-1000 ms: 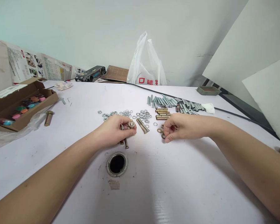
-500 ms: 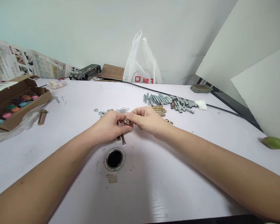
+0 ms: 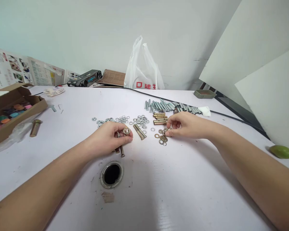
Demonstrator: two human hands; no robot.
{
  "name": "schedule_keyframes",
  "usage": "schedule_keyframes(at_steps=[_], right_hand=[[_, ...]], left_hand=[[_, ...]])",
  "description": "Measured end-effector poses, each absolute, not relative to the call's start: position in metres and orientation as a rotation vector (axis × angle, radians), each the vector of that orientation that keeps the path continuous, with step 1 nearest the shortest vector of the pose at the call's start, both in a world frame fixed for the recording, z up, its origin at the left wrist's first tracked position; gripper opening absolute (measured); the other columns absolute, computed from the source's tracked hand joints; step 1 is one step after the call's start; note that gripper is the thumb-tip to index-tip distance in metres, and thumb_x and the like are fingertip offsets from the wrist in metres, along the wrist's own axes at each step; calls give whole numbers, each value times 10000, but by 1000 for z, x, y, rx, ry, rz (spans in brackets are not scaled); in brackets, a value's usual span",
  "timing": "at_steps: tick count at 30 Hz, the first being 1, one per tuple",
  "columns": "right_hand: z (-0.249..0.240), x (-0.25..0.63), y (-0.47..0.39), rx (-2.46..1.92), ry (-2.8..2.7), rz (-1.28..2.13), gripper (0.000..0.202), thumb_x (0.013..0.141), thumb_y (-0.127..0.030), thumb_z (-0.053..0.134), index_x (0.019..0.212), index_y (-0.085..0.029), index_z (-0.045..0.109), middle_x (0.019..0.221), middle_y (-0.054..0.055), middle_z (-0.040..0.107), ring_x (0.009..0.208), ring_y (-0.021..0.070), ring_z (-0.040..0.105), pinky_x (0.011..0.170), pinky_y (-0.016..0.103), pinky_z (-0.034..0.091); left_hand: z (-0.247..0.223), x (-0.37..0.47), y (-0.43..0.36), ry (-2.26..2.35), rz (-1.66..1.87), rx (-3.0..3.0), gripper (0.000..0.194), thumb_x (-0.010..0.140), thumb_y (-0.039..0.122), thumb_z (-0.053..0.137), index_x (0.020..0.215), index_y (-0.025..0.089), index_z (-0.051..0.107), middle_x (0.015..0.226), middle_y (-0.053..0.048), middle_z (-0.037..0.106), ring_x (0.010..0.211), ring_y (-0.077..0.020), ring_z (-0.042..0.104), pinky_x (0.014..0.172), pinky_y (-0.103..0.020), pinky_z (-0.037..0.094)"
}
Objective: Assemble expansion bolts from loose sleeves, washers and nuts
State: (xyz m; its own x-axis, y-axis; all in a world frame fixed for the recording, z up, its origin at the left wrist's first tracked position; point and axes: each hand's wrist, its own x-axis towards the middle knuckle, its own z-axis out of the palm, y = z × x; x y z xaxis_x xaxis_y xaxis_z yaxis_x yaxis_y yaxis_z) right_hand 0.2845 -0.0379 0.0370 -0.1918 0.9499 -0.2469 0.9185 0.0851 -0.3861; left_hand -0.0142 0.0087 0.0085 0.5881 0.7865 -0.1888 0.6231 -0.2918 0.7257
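On the white table, just beyond a round hole, the left hand is gripping a brass-coloured bolt, its fingers curled tight around the shank so that the flat head with a ring on it is sticking up by the thumb and the threaded end is poking out below the palm. A second bolt seems to be lying under the same hand, though that is hard to tell. The right hand is resting to the right, thumb and forefinger pinched narrow over a small cluster of brass washers; whether one is already caught between the fingertips cannot be told.

A loose bolt is lying between the two hands. Beyond them are silver washers scattered in a band, short brass sleeves and a row of grey metal tubes. A cardboard box is sitting at the far left, a plastic bag against the wall.

The bolt is looking stiff, hard and fairly heavy for its size, best held round the shank. The washers are thin, light and likely slippery, lying flat; taking one by its edge should work best.
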Motion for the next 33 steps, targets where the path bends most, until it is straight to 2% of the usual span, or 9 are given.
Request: schedule_keyframes(at_steps=[4,9,15,19,22,24,29,33], right_hand=[[35,287,-41,-1961,-2281,684,433,757,-574,610,1026,-236,631,885,15,620,729,127,551,575,232,404],[31,288,-38,-2025,-2264,753,345,796,-504,574,945,-202,648,848,25,629,667,118,531,536,231,374],[28,287,-34,-1959,-2183,814,328,795,-486,591,836,-167,655,869,46,657,723,140,570,584,244,407],[44,274,-38,-1757,-2028,925,363,787,-513,622,883,-167,681,905,72,660,776,156,579,626,251,421],[55,245,-38,-1586,-1935,1044,402,791,-534,622,968,-181,692,898,69,649,639,106,519,544,239,381],[57,221,-34,-1543,-1929,1064,415,812,-553,584,929,-171,696,815,54,630,521,66,412,474,232,314],[46,178,-17,-1450,-1980,1031,385,817,-486,581,781,-116,685,708,49,597,545,67,401,500,224,313],[38,175,-12,-1396,-1941,1154,356,828,-447,562,781,-112,673,713,51,603,549,68,416,498,221,313]], left_hand=[[11,-14,7,1134,251,1992,265,798,454,611,891,210,656,603,32,495,514,-80,435,475,-182,339],[11,-14,6,1123,243,1984,282,805,464,603,900,203,654,591,28,474,517,-89,434,475,-194,329],[9,-17,7,1070,284,1980,269,809,447,600,883,193,644,624,27,490,538,-83,440,487,-186,341],[9,-17,6,1063,303,1972,261,802,429,606,886,185,642,628,26,514,522,-80,448,474,-183,350],[9,-16,5,1041,314,1949,261,795,415,611,882,170,639,613,22,511,508,-83,452,459,-187,355],[9,-16,5,1028,320,1943,255,796,407,611,874,166,635,607,23,506,506,-80,445,452,-185,350],[7,-16,6,1027,333,1942,240,801,402,610,849,167,624,617,28,515,509,-73,443,461,-184,354],[7,-15,6,1040,350,1945,214,789,376,623,824,166,638,589,33,489,497,-67,403,458,-184,333]])
